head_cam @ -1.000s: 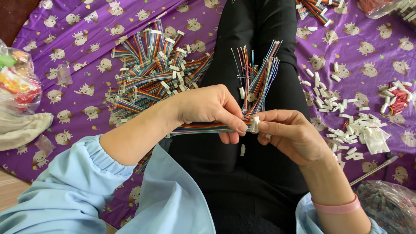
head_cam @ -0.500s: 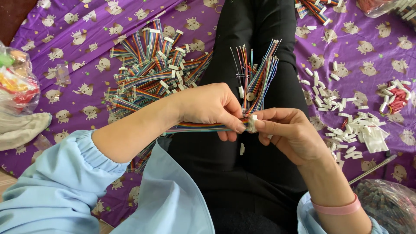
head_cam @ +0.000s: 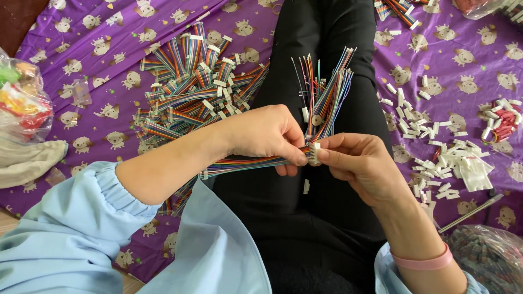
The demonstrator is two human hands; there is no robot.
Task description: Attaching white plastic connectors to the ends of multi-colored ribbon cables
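My left hand (head_cam: pixel 269 133) grips a flat rainbow ribbon cable (head_cam: pixel 248 164) that runs out to the left under my palm. My right hand (head_cam: pixel 362 166) pinches a small white connector (head_cam: pixel 315 154) at the cable's end, right against my left thumb. A loose bundle of coloured wires (head_cam: pixel 327 95) stands up from between the two hands, fanning out over my black-trousered lap. One white connector (head_cam: pixel 306 187) lies on my lap below the hands.
A heap of finished ribbon cables (head_cam: pixel 190 81) lies on the purple patterned cloth (head_cam: pixel 81 32) at the left. Several loose white connectors (head_cam: pixel 441 163) are scattered at the right. Plastic bags sit at the left edge (head_cam: pixel 22 103) and lower right (head_cam: pixel 490 256).
Both hands have stayed in place, with only slight finger movement at the cable's end where the white connector is held.
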